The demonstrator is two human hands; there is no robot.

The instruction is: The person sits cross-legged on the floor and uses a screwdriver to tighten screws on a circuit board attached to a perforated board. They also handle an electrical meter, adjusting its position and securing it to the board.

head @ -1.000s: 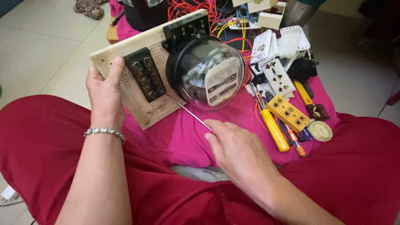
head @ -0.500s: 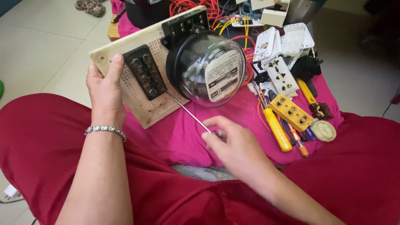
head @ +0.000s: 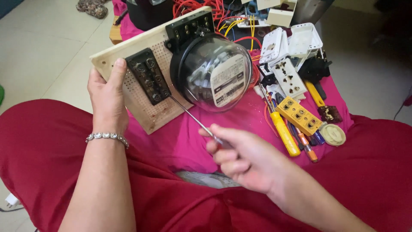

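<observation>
My left hand [head: 108, 95] grips the left edge of a pale perforated wooden board [head: 141, 103], tilted up toward me. On the board sit a black terminal block [head: 148, 81], a round electricity meter under a clear dome [head: 212, 73] and a second black block [head: 189, 28] above it. My right hand [head: 242, 154] holds a thin screwdriver [head: 193, 116]; its metal shaft runs up and left, with the tip at the lower end of the black terminal block. The screwdriver's handle is hidden in my fingers.
A pink cloth [head: 189, 141] covers my red-clad lap. To the right lie a yellow-handled screwdriver [head: 285, 135], a yellow socket strip [head: 299, 115], white sockets [head: 288, 77], a round cream part [head: 333, 134] and tangled red and yellow wires [head: 223, 17]. Tiled floor [head: 43, 47] lies to the left.
My right hand has shifted slightly right and lower while keeping the screwdriver tip at the terminal block. The left hand and board have held still.
</observation>
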